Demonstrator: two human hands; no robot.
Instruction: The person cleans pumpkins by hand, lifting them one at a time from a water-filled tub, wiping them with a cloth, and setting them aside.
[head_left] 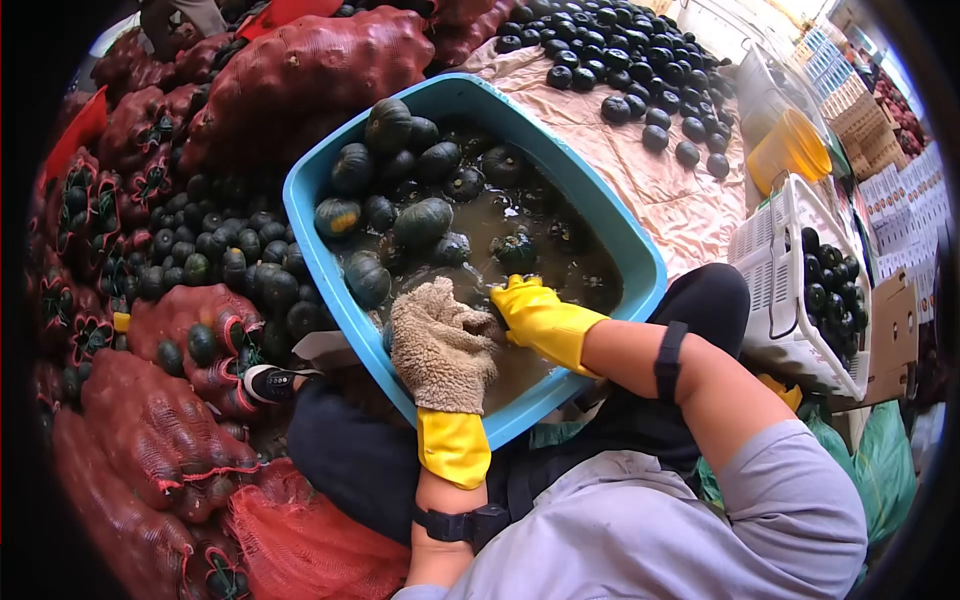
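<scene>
A blue tub [610,190] holds murky water with several dark green squashes [423,222] in it, mostly heaped toward its far left side. Over a yellow glove, my left hand [442,335] wears a tan fleecy mitt; it is bent over the water near the tub's front left, its fingers hidden by the mitt. My right hand [540,318], in a yellow rubber glove, is just right of the mitt, its fingers bent down at the water. Whatever lies between the two hands is too hidden to make out. Another squash [515,249] floats just beyond my right fingertips.
Red mesh sacks [310,85] and piled squashes [235,265] crowd the left. Many squashes [655,138] lie on a pinkish sheet [690,220] at the back right. A white crate [765,290] of squashes and a yellow bucket [790,150] stand right.
</scene>
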